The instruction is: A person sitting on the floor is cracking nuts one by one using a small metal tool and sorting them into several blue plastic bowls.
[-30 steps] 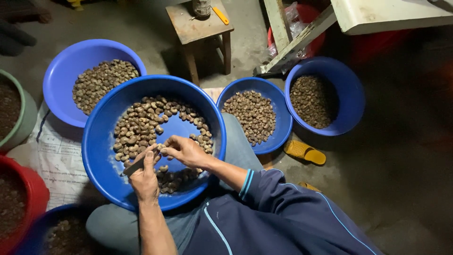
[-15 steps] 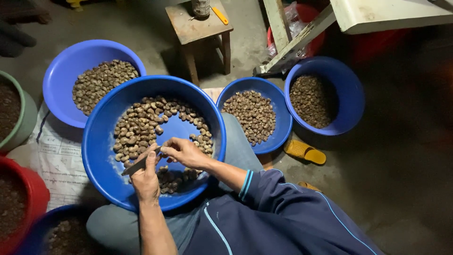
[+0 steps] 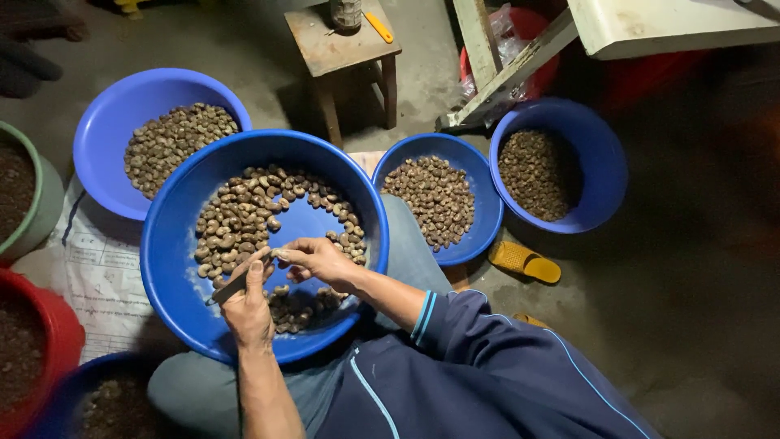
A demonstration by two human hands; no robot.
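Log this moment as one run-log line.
left hand: holds small knife | right hand: fingers pinch one nut | both over big blue basin of nuts, on lap

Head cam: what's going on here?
A seated person works over a large blue basin of cashew nuts on their lap. The left hand grips a small knife; the right hand pinches one nut against it. Other blue basins of nuts stand around on the floor.

Wooden stool [image 3: 345, 50], yellow sandal [image 3: 524, 262], red tub [image 3: 32, 345] on the floor
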